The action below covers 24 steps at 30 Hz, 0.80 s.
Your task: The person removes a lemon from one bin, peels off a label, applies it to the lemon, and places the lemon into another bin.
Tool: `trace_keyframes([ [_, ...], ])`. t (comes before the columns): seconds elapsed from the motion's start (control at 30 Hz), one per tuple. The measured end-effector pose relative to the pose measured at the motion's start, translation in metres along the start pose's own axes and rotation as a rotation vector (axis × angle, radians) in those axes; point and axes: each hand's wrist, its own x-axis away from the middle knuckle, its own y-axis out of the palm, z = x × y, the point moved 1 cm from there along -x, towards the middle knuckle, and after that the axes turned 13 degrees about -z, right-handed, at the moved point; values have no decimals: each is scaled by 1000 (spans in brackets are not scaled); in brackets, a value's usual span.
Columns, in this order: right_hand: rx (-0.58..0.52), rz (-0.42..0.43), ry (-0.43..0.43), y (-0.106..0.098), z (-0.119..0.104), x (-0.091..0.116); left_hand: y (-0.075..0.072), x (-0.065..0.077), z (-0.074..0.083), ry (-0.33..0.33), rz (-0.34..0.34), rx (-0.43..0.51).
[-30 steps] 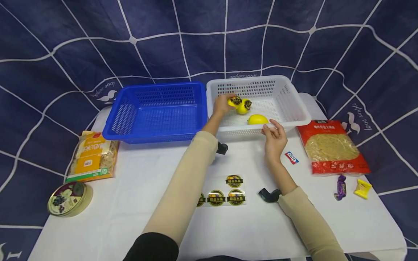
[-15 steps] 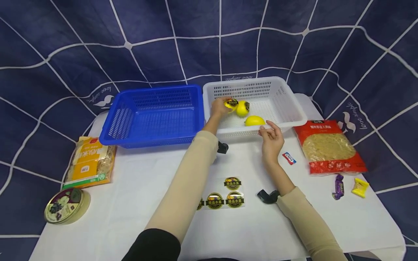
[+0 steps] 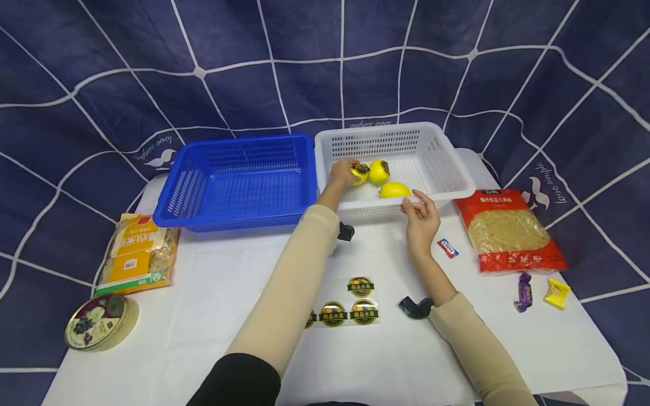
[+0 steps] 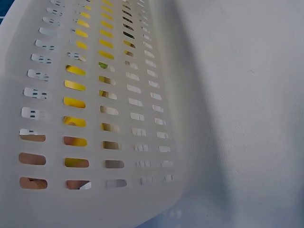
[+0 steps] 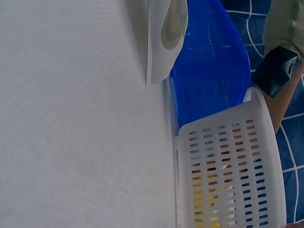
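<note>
My left hand reaches into the left part of the white basket and holds a yellow lemon with a dark and gold sticker on its upper side. A second stickered lemon lies right beside it. A third lemon lies near the front wall, no sticker showing on its visible side. My right hand pinches the basket's front rim with thumb and fingers. The left wrist view shows the basket's slotted wall, with yellow and bits of the hand through the slots.
A blue basket stands left of the white one. In front lies a sticker sheet. At left are an orange food bag and a round tin; at right, a red bag and small wrapped candies.
My left hand has lowered the stickered lemon toward the basket floor, beside the second one. The right hand stays at the front rim. The head view has shifted slightly.
</note>
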Motion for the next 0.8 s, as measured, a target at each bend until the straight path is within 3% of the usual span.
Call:
trace_keyframes([
  [0.1, 4, -4, -9, 0, 0, 0, 14, -50, -18, 33, 27, -36],
  [0.17, 10, -6, -15, 0, 0, 1, 21, -83, -30, 54, -4, -55],
  [0.23, 15, -6, -17, 0, -1, 0, 29, -106, -40, 85, 7, -72],
  [0.3, 16, -5, -14, -1, 2, 0, 26, -98, -39, 84, -9, -78],
  [0.4, 14, 1, -13, -3, 9, -1, 13, -47, -21, 45, 1, -76],
  [0.43, 18, 4, -15, -4, 12, -2, 4, -16, -10, 30, -17, -65],
  [0.5, 31, 3, -17, -5, 16, -2, -1, 11, -2, 27, 3, -59],
  [0.53, 36, 3, -19, -5, 18, -2, -5, 23, 4, 9, -19, -65],
  [0.6, 46, 3, -17, -5, 19, -3, -5, 28, 4, 39, -5, -81],
  [0.63, 49, 2, -15, -6, 19, -3, -4, 27, 4, 44, -5, -82],
  [0.67, 52, 0, -15, -6, 18, -3, -1, 16, 0, 59, 5, -97],
  [0.8, 70, 3, -19, -6, 19, -3, 0, 19, 0, 85, 22, -108],
])
